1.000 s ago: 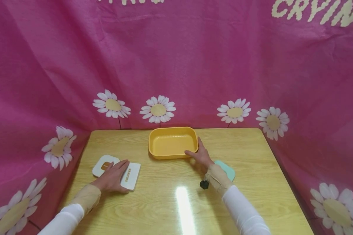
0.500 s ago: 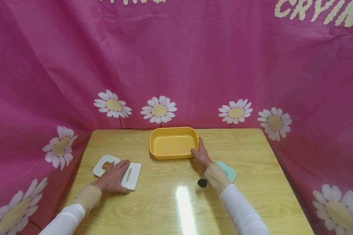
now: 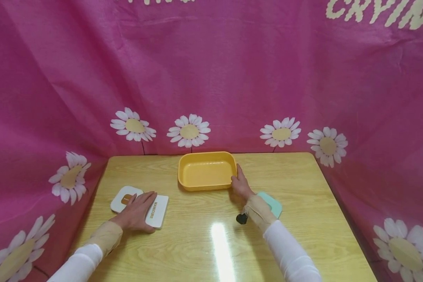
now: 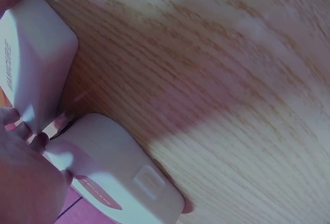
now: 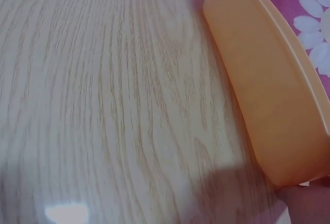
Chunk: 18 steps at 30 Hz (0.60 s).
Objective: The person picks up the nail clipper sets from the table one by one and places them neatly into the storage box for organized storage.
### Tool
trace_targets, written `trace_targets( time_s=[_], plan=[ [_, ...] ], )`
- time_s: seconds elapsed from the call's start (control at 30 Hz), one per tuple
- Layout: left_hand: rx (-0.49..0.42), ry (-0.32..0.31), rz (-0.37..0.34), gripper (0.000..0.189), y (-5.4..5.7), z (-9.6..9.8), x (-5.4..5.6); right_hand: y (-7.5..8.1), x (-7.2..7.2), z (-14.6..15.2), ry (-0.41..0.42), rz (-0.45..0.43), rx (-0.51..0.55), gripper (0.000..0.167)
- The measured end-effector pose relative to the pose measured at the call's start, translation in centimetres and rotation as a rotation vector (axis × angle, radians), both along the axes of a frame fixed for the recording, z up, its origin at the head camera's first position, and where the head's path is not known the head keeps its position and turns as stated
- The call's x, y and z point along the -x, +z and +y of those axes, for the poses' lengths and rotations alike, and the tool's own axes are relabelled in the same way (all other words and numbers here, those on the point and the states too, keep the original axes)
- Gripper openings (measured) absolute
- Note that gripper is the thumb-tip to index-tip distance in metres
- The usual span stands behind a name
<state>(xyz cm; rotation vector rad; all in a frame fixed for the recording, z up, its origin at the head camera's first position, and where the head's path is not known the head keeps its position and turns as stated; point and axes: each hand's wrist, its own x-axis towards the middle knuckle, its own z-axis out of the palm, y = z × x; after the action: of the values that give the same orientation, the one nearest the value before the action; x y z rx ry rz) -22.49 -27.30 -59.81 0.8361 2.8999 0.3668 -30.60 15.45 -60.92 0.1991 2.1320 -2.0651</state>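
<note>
My left hand (image 3: 136, 213) spans a white box lettered MANICURE (image 3: 158, 211), its thumb at the near end and its fingertips at the far end. Just left of it, partly under the hand, sits a second white case (image 3: 118, 201) with rounded corners and a brown label; the left wrist view shows this rounded case (image 4: 129, 175) close beside the fingers. At the back of the table stands an orange-yellow rectangular tub (image 3: 207, 172) with nothing inside. My right hand (image 3: 242, 186) lies against its right end, thumb at the near corner, as the right wrist view of the tub (image 5: 268, 85) also shows.
A mint-green flat item (image 3: 273, 205) lies partly hidden beneath the right forearm. Near the right wrist is a small black knob (image 3: 241, 218). Pink flowered cloth (image 3: 225, 86) hangs behind and beside the wooden table (image 3: 183, 243).
The right thumb has slid off the tub's near rim rightward to its corner. The left hand and both white cases stay in place.
</note>
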Motion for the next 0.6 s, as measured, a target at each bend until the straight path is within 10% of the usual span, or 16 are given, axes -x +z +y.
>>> trace_targets(
  time_s=[0.6],
  plan=[
    [0.007, 0.011, 0.013, 0.129, -0.17, 0.19, 0.24, -0.17, -0.36, -0.35, -0.032, 0.075, -0.178, 0.064]
  ],
)
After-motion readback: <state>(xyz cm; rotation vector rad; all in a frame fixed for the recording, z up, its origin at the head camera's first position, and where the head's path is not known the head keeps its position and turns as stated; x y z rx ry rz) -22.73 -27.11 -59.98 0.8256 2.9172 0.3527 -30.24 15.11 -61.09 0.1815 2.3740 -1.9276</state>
